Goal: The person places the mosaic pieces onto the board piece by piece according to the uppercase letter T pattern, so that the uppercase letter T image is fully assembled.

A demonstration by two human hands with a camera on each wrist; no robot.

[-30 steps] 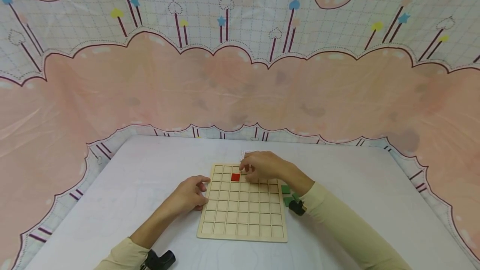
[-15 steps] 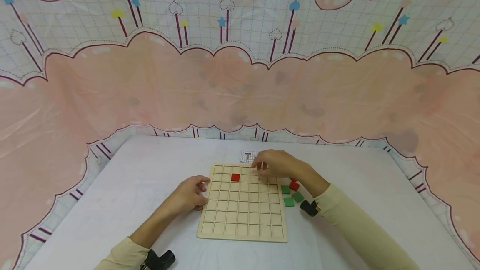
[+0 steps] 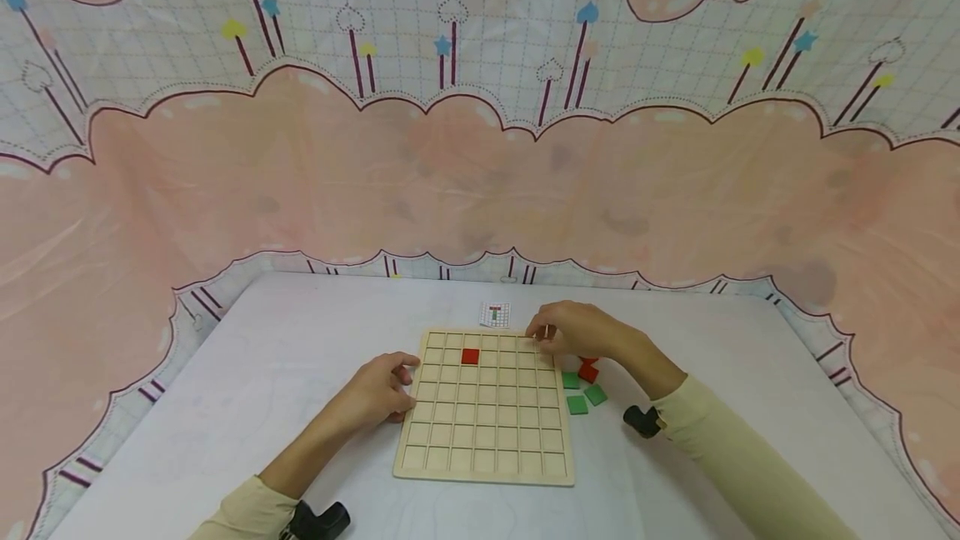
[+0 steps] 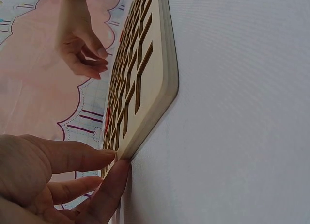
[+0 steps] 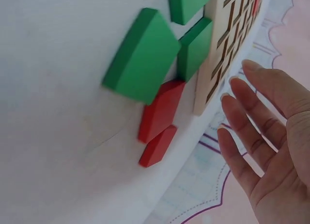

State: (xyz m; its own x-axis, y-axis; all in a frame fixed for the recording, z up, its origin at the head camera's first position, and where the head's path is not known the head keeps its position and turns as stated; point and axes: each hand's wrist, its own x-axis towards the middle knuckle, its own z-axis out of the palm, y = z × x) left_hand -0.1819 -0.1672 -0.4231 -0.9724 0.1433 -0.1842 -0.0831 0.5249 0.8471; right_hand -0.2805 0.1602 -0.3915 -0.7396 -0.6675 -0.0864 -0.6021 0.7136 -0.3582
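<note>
A pale wooden board [image 3: 475, 407] with a grid of square recesses lies on the table. One red square tile [image 3: 470, 357] sits in its second row from the back. My left hand [image 3: 378, 386] touches the board's left edge with thumb and fingertips, seen close up in the left wrist view. Over the back right corner is my right hand [image 3: 576, 327], fingers loosely bent and nothing between them. Right of the board lie several green tiles [image 3: 596, 394] and red tiles [image 3: 588, 372], partly below the right wrist in the head view.
Behind the board lies a small white card [image 3: 495, 314] printed with a grid and a red and green T-shaped pattern. A white cloth covers the table [image 3: 300, 340]. A pink and white patterned curtain [image 3: 480, 173] hangs behind it.
My right hand has moved right, away from the red tile on the board, uncovering the card and the loose tiles. The left hand has stayed at the board's edge.
</note>
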